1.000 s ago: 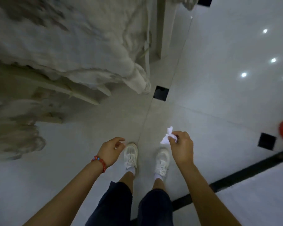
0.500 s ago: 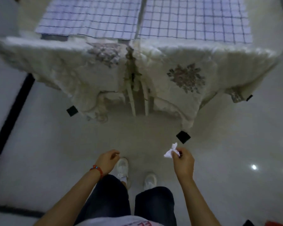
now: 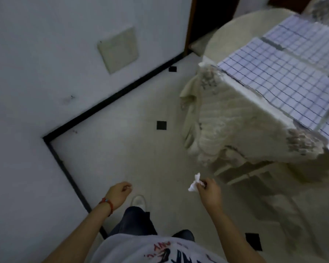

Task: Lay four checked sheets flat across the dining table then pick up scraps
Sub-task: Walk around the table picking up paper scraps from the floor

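Observation:
A small white crumpled paper scrap [image 3: 194, 182] is pinched in my right hand [image 3: 209, 192], held above the floor in front of my body. My left hand [image 3: 119, 194], with a red bead bracelet at the wrist, hangs loosely curled and holds nothing. At the upper right, checked sheets [image 3: 285, 80] with a dark grid on pale lilac lie flat on the dining table [image 3: 235, 120], which is draped in a cream embroidered cloth. The table stands well right of and beyond my right hand.
A white wall [image 3: 46, 73] with a black skirting line runs along the left and forms a corner near my feet. A pale square panel [image 3: 118, 49] sits on that wall. The light tiled floor [image 3: 137, 149] has small black inset squares. A dark doorway [image 3: 211, 18] opens at the top.
The view has swung left: the table moved from straight ahead to the upper right, and the wall corner came into sight. My right hand still pinches the scrap; my left hand stays loose.

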A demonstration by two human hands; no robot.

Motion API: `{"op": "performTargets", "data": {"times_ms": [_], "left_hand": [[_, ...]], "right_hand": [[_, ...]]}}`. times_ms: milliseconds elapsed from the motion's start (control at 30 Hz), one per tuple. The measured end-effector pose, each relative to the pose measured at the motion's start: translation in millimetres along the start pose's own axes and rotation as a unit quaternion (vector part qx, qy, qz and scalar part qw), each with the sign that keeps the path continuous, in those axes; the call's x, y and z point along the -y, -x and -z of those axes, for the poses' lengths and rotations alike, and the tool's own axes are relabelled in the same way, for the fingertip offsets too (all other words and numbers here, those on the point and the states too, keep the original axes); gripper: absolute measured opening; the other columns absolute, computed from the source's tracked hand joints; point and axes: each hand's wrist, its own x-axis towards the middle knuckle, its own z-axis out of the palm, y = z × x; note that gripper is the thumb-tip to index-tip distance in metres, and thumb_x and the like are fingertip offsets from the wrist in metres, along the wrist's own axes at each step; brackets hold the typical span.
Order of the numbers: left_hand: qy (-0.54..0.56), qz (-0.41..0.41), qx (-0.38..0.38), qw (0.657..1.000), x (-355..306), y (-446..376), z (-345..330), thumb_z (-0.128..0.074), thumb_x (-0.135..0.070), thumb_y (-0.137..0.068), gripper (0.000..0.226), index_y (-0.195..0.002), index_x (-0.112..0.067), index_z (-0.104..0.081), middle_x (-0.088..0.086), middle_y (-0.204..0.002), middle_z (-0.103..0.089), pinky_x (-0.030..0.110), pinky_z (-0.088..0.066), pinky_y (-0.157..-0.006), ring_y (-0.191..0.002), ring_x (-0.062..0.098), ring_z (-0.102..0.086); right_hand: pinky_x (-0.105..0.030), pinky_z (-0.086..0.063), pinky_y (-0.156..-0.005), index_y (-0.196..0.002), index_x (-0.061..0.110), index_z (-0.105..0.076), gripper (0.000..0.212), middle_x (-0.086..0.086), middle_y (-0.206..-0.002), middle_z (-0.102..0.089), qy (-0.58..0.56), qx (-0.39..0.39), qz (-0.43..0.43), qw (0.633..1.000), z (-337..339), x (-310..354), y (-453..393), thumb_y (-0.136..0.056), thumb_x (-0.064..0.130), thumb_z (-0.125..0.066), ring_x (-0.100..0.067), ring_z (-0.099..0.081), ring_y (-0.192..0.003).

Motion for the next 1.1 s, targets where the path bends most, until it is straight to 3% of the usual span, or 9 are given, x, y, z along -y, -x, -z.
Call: {"op": "performTargets", "data": {"times_ms": [233,367,433,567,667,733,833,1000,1100], "left_hand": [[0.062,0.053,-0.036,0.996,40.1,-44.6,109.2,-0.050,-0.020,-0.092,0.029,-0.117,-0.008,-0.058,0.013,-0.125,-0.059,0.021,-0.037,-0.092,-0.112,0.023,-0.055],[0.074,0.063,-0.023,0.995,34.5,-84.0,155.3,-0.049,-0.022,-0.093,0.031,-0.118,-0.007,-0.057,0.011,-0.126,-0.058,0.021,-0.037,-0.093,-0.114,0.024,-0.053],[0.079,0.052,-0.025,0.995,18.2,-113.0,178.1,-0.049,-0.022,-0.092,0.030,-0.116,-0.007,-0.059,0.012,-0.124,-0.059,0.025,-0.039,-0.096,-0.113,0.025,-0.055],[0.081,0.017,-0.039,0.996,-32.2,-183.6,226.8,-0.051,-0.021,-0.091,0.027,-0.111,-0.006,-0.062,0.012,-0.119,-0.063,0.024,-0.039,-0.094,-0.110,0.024,-0.056],[0.083,-0.001,-0.047,0.995,-71.6,-238.2,261.8,-0.051,-0.021,-0.091,0.025,-0.108,-0.007,-0.063,0.012,-0.114,-0.064,0.022,-0.040,-0.089,-0.103,0.022,-0.057],[0.087,0.004,-0.043,0.995,-93.6,-271.6,284.0,-0.050,-0.021,-0.092,0.025,-0.108,-0.008,-0.063,0.012,-0.112,-0.064,0.022,-0.040,-0.087,-0.099,0.021,-0.056],[0.085,0.026,-0.035,0.995,-117.6,-311.4,315.6,-0.050,-0.022,-0.092,0.024,-0.106,-0.008,-0.063,0.013,-0.111,-0.064,0.027,-0.042,-0.091,-0.100,0.024,-0.057],[0.091,0.053,-0.036,0.994,-157.9,-372.9,364.7,-0.047,-0.023,-0.093,0.020,-0.098,-0.011,-0.063,0.010,-0.101,-0.063,0.031,-0.043,-0.091,-0.096,0.024,-0.057],[0.091,0.051,-0.028,0.994,-187.0,-415.4,390.6,-0.047,-0.020,-0.093,0.017,-0.090,-0.012,-0.062,0.007,-0.092,-0.061,0.030,-0.043,-0.086,-0.092,0.024,-0.057]], "right_hand": [[-0.030,-0.051,-0.064,-0.054,0.026,-0.066,0.037,0.008,-0.066,-0.069,0.025,0.043,0.014,0.999,-71.8,86.9,-60.0,-0.089,0.022,-0.054,-0.009,-0.064,-0.068],[-0.023,-0.043,-0.057,-0.060,0.025,-0.060,0.030,0.008,-0.065,-0.064,0.031,0.039,0.008,0.999,-93.9,128.4,-92.7,-0.090,0.021,-0.054,-0.011,-0.059,-0.064],[-0.023,-0.041,-0.055,-0.062,0.025,-0.056,0.027,0.007,-0.065,-0.060,0.043,0.042,0.002,0.998,-100.0,144.0,-115.5,-0.087,0.015,-0.056,-0.015,-0.057,-0.064],[-0.033,-0.049,-0.068,-0.076,0.015,-0.061,0.010,-0.003,-0.078,-0.066,0.054,0.046,-0.038,0.997,-110.1,167.0,-174.3,-0.085,0.016,-0.056,-0.023,-0.062,-0.077],[-0.028,-0.041,-0.066,-0.065,0.022,-0.058,0.025,0.006,-0.069,-0.060,0.043,0.051,-0.049,0.997,-115.5,193.0,-222.8,-0.088,0.014,-0.053,-0.020,-0.057,-0.073],[-0.027,-0.041,-0.063,-0.062,0.020,-0.060,0.029,0.001,-0.068,-0.063,0.028,0.067,-0.065,0.995,-118.7,211.7,-259.8,-0.089,0.012,-0.052,-0.020,-0.059,-0.071],[-0.030,-0.043,-0.069,-0.062,0.021,-0.053,0.029,-0.005,-0.071,-0.059,0.035,0.066,-0.077,0.994,-118.9,245.7,-315.1,-0.088,0.010,-0.054,-0.033,-0.061,-0.083],[-0.025,-0.038,-0.057,-0.064,0.016,-0.057,0.029,0.000,-0.069,-0.059,-0.005,0.059,-0.056,0.997,-105.2,330.7,-399.8,-0.093,0.016,-0.049,-0.025,-0.056,-0.075],[-0.011,-0.038,-0.052,-0.065,0.014,-0.064,0.038,0.008,-0.066,-0.060,-0.049,0.029,-0.031,0.998,-94.7,377.9,-439.2,-0.095,0.026,-0.045,-0.010,-0.056,-0.066]]}}
